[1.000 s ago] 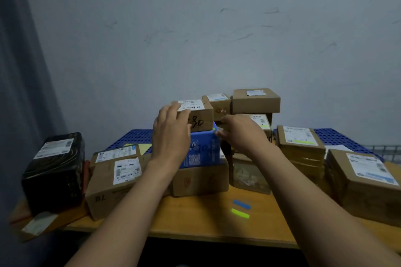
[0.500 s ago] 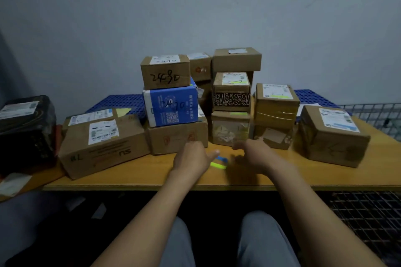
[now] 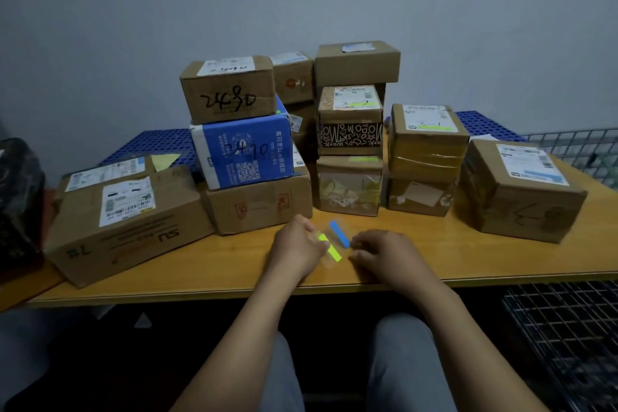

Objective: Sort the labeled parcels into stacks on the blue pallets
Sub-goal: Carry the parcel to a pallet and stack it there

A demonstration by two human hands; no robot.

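A clear sticker sheet [image 3: 329, 264] with a yellow strip [image 3: 331, 249] and a blue strip [image 3: 339, 237] is held just above the wooden table [image 3: 200, 264]. My left hand [image 3: 296, 249] pinches its left side at the yellow strip. My right hand [image 3: 384, 254] pinches the sheet's right side at the blue strip's end. Behind them stand labeled parcels: a brown box marked 2430 [image 3: 227, 90] on a blue box [image 3: 242, 152], a patterned box [image 3: 349, 120] in the middle stack, and a taped stack [image 3: 428, 137]. Blue pallets [image 3: 150, 144] show at the back.
A long brown box [image 3: 127, 217] lies at the left, a large labeled box [image 3: 521, 191] at the right. A black parcel [image 3: 18, 197] sits at the far left edge. A wire basket [image 3: 575, 147] and a wire grid [image 3: 565, 338] are on the right. My knees are under the table.
Both hands left the 2430 box on the stack and came down to the table front. They now hold the sticker sheet, which has turned from level to diagonal.
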